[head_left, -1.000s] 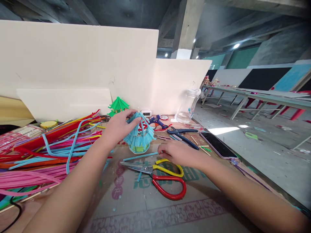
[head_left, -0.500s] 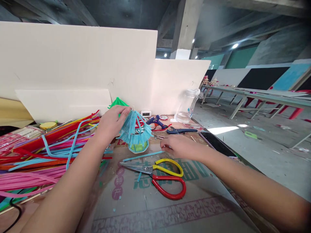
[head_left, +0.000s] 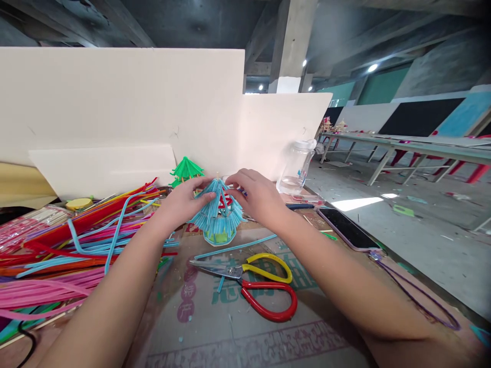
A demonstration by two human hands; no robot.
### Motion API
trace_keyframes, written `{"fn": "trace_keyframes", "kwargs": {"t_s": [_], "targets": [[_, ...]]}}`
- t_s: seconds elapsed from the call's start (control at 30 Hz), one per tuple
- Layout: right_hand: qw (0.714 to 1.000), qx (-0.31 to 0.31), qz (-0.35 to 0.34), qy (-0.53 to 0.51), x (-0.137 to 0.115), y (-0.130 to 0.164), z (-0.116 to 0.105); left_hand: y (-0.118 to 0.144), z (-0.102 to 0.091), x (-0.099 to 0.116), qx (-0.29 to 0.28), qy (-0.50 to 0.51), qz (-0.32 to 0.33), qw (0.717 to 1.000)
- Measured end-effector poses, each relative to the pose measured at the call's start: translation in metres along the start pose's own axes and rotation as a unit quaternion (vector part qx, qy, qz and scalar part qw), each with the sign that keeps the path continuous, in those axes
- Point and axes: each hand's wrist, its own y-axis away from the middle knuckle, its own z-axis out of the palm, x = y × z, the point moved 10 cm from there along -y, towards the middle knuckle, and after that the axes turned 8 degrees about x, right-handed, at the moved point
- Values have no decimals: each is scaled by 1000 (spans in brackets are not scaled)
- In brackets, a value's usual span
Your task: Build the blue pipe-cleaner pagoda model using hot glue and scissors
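1. The left hand (head_left: 180, 204) is bare, with no glove and no ring.
2. The right hand (head_left: 259, 197) is bare too.
3. Both forearms have no sleeves and no watch.

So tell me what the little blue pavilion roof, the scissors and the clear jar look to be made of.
Blue pavilion roof: fuzzy, matte strands laid side by side, probably pipe cleaners like the pile of stems beside it.
Scissors: dull grey metal blades; glossy yellow and red handles, likely plastic-coated.
Jar: see-through and shiny; plastic or glass, cannot tell.
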Motion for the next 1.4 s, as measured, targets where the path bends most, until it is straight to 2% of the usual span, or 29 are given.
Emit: {"fn": "trace_keyframes", "kwargs": {"t_s": [0.13, 0.33, 0.63, 0.7, 0.8, 0.9, 1.0, 1.1, 1.23, 1.4], "targets": [[997, -9, -49, 60, -8, 5, 7, 3, -1, 13, -3, -10, 12, 1000], [993, 11, -82, 82, -11, 12, 1, 7, 0, 25, -9, -8, 16, 1000], [989, 32, -95, 108, -16, 16, -3, 10, 1, 31, -14, -25, 13, 1000], [993, 42, -76, 86, -14, 14, -6, 10, 1, 33, -17, -24, 17, 999], [996, 93, 6, 11, 4, 10, -21, 10, 1, 32, -22, -29, 22, 999], [983, 149, 86, -58, 25, 8, -40, 9, -1, 27, -15, -42, 20, 999], [977, 161, 121, -71, 36, 8, -50, 8, 0, 24, -21, -36, 19, 999], [981, 143, 127, -41, 35, 7, -53, 9, 0, 23, -26, -35, 15, 999], [989, 116, 92, 14, 25, 4, -52, 9, -1, 22, -24, -34, 12, 999], [990, 121, 77, 4, 30, 2, -57, 8, -2, 20, -22, -29, 17, 999]]}}
